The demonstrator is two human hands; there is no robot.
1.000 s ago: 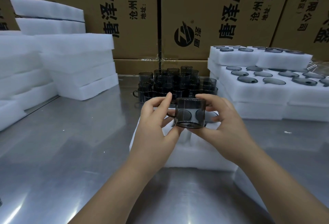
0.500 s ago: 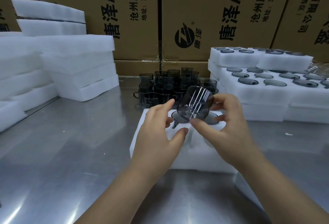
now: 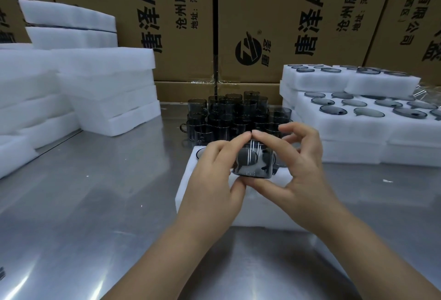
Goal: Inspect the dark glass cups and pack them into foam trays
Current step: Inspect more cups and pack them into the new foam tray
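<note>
Both hands pinch one dark glass cup [image 3: 253, 163] above the foam tray [image 3: 205, 206] on the counter [image 3: 95, 204]. The left hand [image 3: 214, 187] curls round its left side, forefinger on top and thumb beneath. The right hand [image 3: 293, 180] grips likewise, its outer fingers lifted loose. More cups [image 3: 233, 116] cluster behind.

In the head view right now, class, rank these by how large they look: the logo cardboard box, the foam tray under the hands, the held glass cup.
1. Logo cardboard box, largest, though cropped by the frame.
2. Foam tray, nearer the camera and partly hidden by the hands.
3. Held glass cup, clearly smallest.
</note>
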